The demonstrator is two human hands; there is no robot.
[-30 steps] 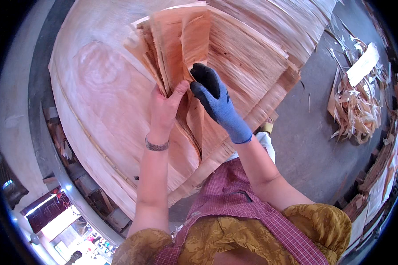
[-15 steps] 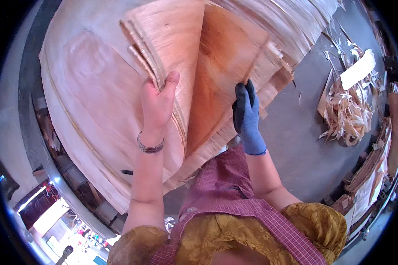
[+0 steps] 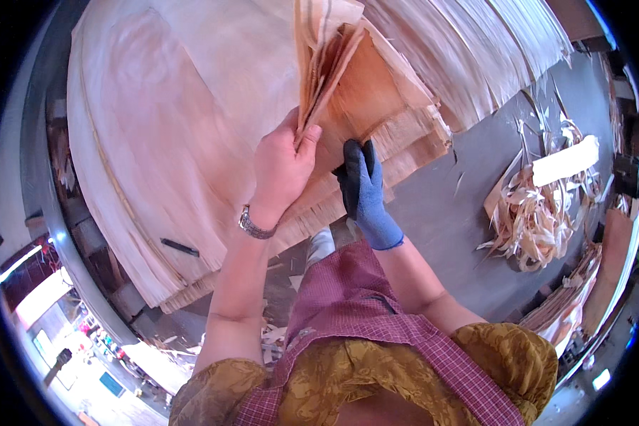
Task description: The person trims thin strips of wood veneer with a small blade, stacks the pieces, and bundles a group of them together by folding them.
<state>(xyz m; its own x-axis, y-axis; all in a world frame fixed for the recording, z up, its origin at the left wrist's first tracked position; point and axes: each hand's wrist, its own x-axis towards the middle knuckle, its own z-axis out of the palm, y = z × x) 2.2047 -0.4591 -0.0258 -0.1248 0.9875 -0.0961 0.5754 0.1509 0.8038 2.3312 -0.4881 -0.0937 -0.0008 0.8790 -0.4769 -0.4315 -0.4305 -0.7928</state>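
My bare left hand (image 3: 282, 169), with a metal band on the wrist, grips a folded bundle of thin wood veneer sheets (image 3: 321, 60) by its near end. The layered edges stand up and bunch together above my thumb. My right hand (image 3: 368, 195), in a blue and black glove, is closed at the near edge of a reddish-brown veneer sheet (image 3: 376, 85); its fingertips are partly hidden there. Under both hands lies a wide stack of pale veneer (image 3: 170, 135) with ragged near edges.
A small black bar (image 3: 179, 246) lies on the stack at the left. On the grey floor (image 3: 440, 213) to the right is a heap of veneer scraps (image 3: 529, 220) with a white piece (image 3: 566, 161) on top. More veneer sheets (image 3: 468, 50) spread out at the far right.
My left hand has moved right, and the bundle has swung upright and narrowed. My right hand has shifted left and slightly nearer, so the hands are closer together.
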